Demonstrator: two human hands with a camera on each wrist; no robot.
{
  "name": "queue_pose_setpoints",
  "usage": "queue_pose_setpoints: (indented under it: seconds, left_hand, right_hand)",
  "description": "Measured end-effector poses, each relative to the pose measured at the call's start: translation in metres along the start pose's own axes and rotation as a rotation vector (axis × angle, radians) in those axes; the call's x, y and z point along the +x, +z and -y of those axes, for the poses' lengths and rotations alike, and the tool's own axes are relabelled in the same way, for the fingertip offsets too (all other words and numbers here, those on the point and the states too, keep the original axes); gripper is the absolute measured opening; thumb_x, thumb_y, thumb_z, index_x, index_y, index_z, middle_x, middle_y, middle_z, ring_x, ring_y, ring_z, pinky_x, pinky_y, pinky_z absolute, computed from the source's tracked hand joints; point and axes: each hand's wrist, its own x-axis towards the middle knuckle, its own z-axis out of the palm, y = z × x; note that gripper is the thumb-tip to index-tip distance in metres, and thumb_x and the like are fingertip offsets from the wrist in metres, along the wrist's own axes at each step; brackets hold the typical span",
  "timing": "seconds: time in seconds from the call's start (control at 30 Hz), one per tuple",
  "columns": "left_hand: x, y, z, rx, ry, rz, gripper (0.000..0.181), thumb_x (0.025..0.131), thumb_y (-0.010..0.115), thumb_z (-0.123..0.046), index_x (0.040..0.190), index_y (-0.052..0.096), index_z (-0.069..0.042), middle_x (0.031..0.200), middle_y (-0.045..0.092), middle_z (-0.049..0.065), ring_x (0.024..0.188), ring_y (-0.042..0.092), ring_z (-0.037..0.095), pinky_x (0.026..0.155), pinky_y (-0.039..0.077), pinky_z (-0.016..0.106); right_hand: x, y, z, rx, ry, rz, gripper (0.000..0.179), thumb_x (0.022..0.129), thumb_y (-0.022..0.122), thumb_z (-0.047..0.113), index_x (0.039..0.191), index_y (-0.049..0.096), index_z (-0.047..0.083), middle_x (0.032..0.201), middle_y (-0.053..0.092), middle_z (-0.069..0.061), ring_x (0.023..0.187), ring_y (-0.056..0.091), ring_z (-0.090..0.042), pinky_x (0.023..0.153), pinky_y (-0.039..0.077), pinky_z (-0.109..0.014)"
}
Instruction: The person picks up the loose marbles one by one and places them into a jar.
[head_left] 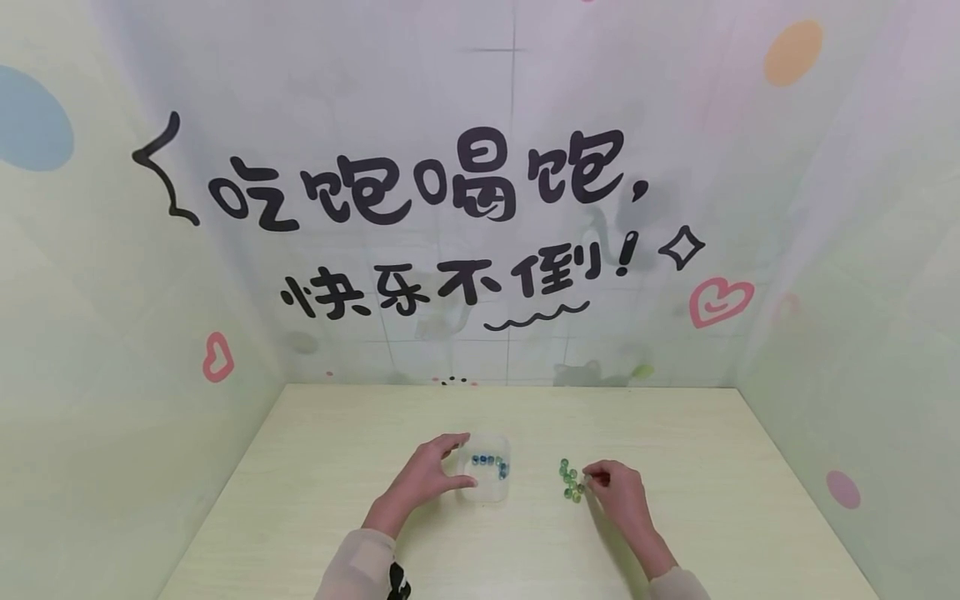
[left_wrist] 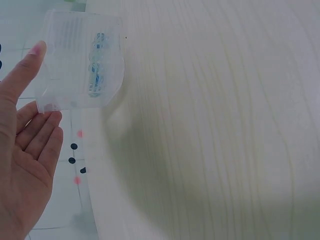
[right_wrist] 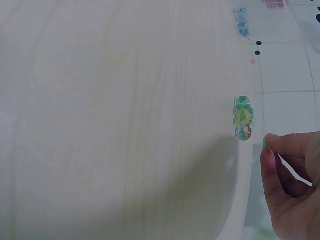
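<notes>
A clear plastic box [head_left: 483, 493] stands on the table, with several blue marbles [head_left: 483, 460] and a greenish one inside. My left hand [head_left: 423, 477] holds the box from its left side, the thumb on the near wall and the fingers at the far one. In the left wrist view the box [left_wrist: 65, 65] shows between thumb and fingers. To the right lies a cluster of several green glass marbles [head_left: 567, 477]. Beside it, my right hand [head_left: 618, 493] pinches a green marble [right_wrist: 265, 144] between thumb and fingertip, mostly hidden by them.
The pale wood-grain table [head_left: 300, 500] carries both the box and the loose marbles. A printed backdrop [head_left: 480, 83] with dark lettering rises behind it, and side panels [head_left: 862, 375] flank it. Between the box and the cluster runs a strip of bare tabletop.
</notes>
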Motion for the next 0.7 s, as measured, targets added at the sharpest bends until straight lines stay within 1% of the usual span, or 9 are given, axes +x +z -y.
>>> queue_pose_setpoints:
  seconds: [0.37,0.7]
  left_hand:
    - [0.0002,0.0006,-0.0004,0.014,-0.010,-0.001,0.077,0.079,0.085,-0.027,0.143,0.051,-0.003,0.144,0.054,0.020,0.130,0.055,0.041,0.106,0.051,0.050]
    - [0.0001,0.0012,-0.0014,0.014,-0.022,-0.002,0.077,0.078,0.086,-0.027,0.143,0.051,-0.004,0.144,0.054,0.020,0.130,0.054,0.041,0.107,0.051,0.050]
  right_hand:
    - [0.0006,0.0021,0.0045,0.009,-0.033,-0.016,0.012,0.080,0.072,-0.007,0.089,0.076,0.000,0.083,0.074,-0.009,0.074,0.065,-0.014,0.062,0.055,-0.017]
    - [0.0008,0.0039,0.0085,0.038,-0.023,-0.012,0.012,0.080,0.073,-0.006,0.090,0.076,0.001,0.083,0.074,-0.008,0.074,0.064,-0.012,0.063,0.055,-0.017]
